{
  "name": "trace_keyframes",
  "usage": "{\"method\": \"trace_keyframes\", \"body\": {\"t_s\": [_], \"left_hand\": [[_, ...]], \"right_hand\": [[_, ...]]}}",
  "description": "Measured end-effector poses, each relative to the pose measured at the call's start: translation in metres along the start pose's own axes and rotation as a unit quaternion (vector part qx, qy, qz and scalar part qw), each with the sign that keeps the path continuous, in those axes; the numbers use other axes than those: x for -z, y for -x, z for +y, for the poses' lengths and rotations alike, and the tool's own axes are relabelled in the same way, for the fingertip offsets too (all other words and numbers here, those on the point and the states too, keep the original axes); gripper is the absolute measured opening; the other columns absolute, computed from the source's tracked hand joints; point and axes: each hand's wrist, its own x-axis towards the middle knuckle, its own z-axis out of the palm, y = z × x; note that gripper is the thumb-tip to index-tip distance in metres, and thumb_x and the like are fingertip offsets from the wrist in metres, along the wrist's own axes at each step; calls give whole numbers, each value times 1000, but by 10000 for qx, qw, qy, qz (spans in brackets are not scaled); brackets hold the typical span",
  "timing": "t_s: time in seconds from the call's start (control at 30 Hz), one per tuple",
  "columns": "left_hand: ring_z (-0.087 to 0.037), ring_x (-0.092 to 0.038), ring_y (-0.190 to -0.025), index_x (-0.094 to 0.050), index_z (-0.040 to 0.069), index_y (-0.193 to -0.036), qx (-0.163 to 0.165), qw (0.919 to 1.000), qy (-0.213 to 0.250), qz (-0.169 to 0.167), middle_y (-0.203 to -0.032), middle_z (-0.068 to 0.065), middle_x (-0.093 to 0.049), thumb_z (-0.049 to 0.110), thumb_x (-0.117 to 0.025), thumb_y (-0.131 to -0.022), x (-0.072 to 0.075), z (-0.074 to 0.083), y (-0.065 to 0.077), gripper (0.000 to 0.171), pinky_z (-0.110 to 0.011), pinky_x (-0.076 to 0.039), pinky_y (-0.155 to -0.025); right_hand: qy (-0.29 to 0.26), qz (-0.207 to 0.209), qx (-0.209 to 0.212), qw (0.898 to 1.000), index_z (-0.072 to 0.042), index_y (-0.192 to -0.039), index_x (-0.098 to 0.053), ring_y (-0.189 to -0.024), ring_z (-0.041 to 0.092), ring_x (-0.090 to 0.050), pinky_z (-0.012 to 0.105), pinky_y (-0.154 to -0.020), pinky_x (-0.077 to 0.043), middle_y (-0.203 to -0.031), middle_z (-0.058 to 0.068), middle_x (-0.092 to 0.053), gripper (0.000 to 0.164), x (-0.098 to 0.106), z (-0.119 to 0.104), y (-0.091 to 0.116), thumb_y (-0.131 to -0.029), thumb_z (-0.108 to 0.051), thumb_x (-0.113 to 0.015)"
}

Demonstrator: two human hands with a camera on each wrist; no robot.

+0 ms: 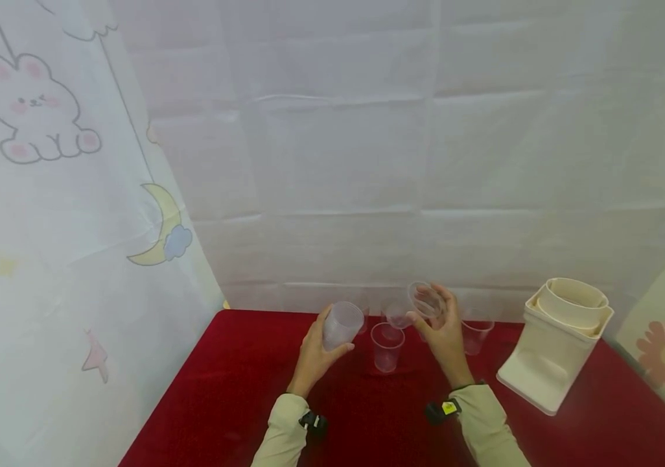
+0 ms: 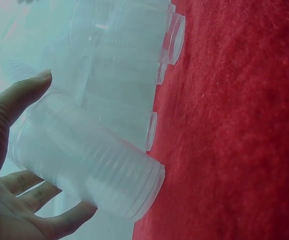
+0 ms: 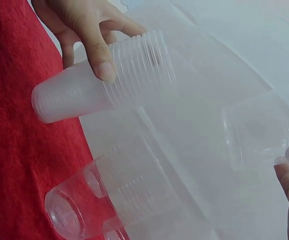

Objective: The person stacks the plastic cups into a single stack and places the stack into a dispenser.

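Note:
My left hand (image 1: pixel 312 355) grips a stack of nested clear plastic cups (image 1: pixel 343 325), its mouth tilted up. In the right wrist view the many rims of this stack (image 3: pixel 129 67) lie close together beside the left fingers. Raised over the table, my right hand (image 1: pixel 448 337) holds a single clear plastic cup (image 1: pixel 424 298) between thumb and fingers. Between the two hands an upright clear cup (image 1: pixel 387 353) stands on the red cloth. Behind it is another clear cup (image 1: pixel 396 314), and one more cup (image 1: pixel 476 336) stands right of my right hand, partly hidden by it.
A cream plastic container (image 1: pixel 548 357) with a round collar on top stands at the right of the table. Red cloth (image 1: pixel 221 389) covers the table. A pale sheet (image 1: pixel 332 162) hangs behind, and a printed sheet (image 1: pixel 46 259) runs along the left side.

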Motion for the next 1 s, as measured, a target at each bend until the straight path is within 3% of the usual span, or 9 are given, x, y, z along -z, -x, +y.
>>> {"method": "trace_keyframes", "body": {"t_s": [0.47, 0.77, 1.0], "left_hand": [[-30, -59, -107, -36, 26, -154, -118, 9998, -116, 73, -133, -14, -56, 35, -86, -79, -1, 1, -1, 91, -51, -52, -81], [-32, -58, -109, -35, 26, -155, -114, 9999, -74, 33, -134, -14, -55, 35, -86, -79, -1, 2, 0, 92, -52, -51, -82], [-30, -58, -109, -35, 29, -154, -66, 9999, -101, 57, -134, -13, -55, 35, -86, -79, -1, 2, 2, 91, -51, -52, -82]], "right_hand": [[96, -281, 41, 9996, 13, -145, -23, -128, 33, -51, 33, -103, -45, -139, 32, -45, 71, -13, 2, -5, -87, 17, -63], [174, -271, -141, 9994, 10, -147, -24, -129, 37, -50, 25, -98, -47, -140, 38, -39, 72, -19, 2, -7, -87, 16, -63], [124, -248, -220, 9994, 11, -147, -24, -127, 32, -53, 25, -96, -48, -140, 39, -39, 73, -26, 3, -8, -87, 16, -64]]}}
